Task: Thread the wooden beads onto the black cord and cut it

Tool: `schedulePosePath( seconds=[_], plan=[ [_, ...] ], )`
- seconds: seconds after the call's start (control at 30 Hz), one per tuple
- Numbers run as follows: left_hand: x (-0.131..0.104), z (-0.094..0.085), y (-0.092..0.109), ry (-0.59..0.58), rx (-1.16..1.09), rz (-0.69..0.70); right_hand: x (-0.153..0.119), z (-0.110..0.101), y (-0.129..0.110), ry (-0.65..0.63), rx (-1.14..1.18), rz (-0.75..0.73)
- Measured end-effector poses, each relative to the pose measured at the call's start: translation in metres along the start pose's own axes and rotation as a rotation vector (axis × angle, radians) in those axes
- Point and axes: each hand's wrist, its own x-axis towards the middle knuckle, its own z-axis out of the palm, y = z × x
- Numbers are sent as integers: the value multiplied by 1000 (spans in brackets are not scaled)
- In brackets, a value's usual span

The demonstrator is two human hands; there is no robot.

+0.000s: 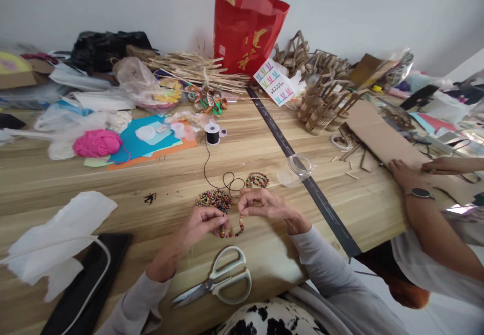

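Observation:
A short string of colourful beads point(236, 233) hangs in a curve between my two hands. My left hand point(206, 224) pinches one end, and my right hand point(260, 204) pinches the other. Just behind them lies a pile of loose multicoloured beads point(214, 199), with a coiled beaded strand point(257, 179) to its right. Black cord point(206, 166) runs in loops from a white spool point(212, 134) towards my hands. White-handled scissors point(230, 276) rest on the table in front of me, blades pointing left.
At left are white paper point(64, 234), a black flat object point(109, 254) and pink yarn point(97, 143). A red bag point(247, 22) and small woven baskets point(321, 106) stand behind. A clear coil point(300, 165) lies right; another person's hands touch cardboard point(385, 133).

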Motion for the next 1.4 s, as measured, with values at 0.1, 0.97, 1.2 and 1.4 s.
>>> schedulePosePath(
  seconds=[0.1, 0.97, 1.2, 1.4],
  plan=[
    [2, 7, 2, -36, -4, -4, 1, -1, 3, -15, 27, 12],
    [5, 22, -9, 113, -159, 9, 6, 19, 2, 134, -367, -97],
    [7, 19, -11, 65, -42, 14, 4, 19, -1, 64, -401, -153],
    [7, 17, -16, 77, 83, 89, 4, 23, -3, 40, -409, -187]
  ],
)
